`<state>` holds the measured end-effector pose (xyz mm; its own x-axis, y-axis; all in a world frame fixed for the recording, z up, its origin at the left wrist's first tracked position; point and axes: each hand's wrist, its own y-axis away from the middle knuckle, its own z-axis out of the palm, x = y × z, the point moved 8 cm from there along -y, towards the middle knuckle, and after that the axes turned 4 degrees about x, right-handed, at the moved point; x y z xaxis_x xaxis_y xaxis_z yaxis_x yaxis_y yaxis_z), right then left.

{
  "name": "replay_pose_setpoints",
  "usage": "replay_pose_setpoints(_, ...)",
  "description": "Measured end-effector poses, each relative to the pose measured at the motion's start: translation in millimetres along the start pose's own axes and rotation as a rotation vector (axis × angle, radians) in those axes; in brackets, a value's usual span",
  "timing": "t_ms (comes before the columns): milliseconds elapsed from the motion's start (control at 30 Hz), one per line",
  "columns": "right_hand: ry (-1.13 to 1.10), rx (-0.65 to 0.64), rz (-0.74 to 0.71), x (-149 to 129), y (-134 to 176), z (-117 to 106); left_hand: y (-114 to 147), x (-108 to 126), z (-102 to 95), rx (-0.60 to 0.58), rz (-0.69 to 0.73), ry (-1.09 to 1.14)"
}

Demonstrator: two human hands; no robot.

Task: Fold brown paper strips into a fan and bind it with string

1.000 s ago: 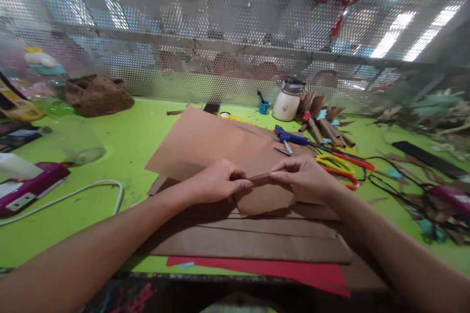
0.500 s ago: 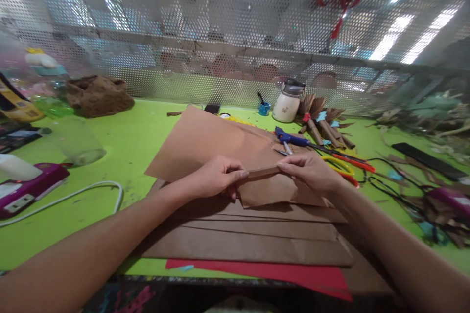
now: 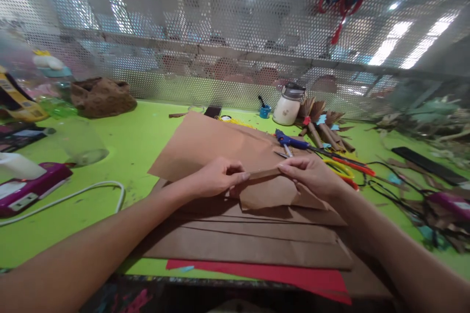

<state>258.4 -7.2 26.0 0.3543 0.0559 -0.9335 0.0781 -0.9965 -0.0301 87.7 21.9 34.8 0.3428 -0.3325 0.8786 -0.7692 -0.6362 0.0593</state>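
Between both hands stretches a small piece of brown paper (image 3: 270, 193), its top edge folded into a narrow strip. My left hand (image 3: 222, 176) pinches the strip's left end between thumb and fingers. At the right end, my right hand (image 3: 306, 168) pinches the same fold. Below them lies a stack of brown paper sheets (image 3: 257, 249), with red paper (image 3: 286, 274) sticking out at the front. A larger sheet of brown paper (image 3: 198, 146) rests behind the hands. Scissors with yellow and orange handles (image 3: 343, 168) lie by my right hand, their blades partly hidden.
A blue glue gun (image 3: 292, 141) lies behind my right hand. Rolled brown paper pieces (image 3: 326, 132) and a white jar (image 3: 287, 107) stand at the back. Left are a purple power strip (image 3: 40, 187), a white cable (image 3: 110, 184) and a clear cup (image 3: 84, 144). Paper scraps lie right.
The view has shifted very slightly. Both hands keep their pinch on the folded paper, whose fold has tilted a little; otherwise little differs.
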Motion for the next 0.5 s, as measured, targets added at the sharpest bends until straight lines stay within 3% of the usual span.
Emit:
replay_pose_setpoints(100, -0.013, 0.040, -0.021, -5, 1, 1, 2, 2, 1.4, 0.003, 0.004, 0.028)
replay_pose_setpoints(200, -0.124, 0.075, -0.035, -4, -1, -5, 3, -4, 0.7, 0.026, -0.076, 0.230)
replay_pose_setpoints(300, -0.267, 0.096, -0.072, -7, -1, -10, 5, -9, 4.7, -0.029, -0.148, 0.442)
replay_pose_setpoints(500, -0.147, -0.284, -0.189, -41, 28, 34, 15, -5, 26.3, -0.254, -0.198, 0.634)
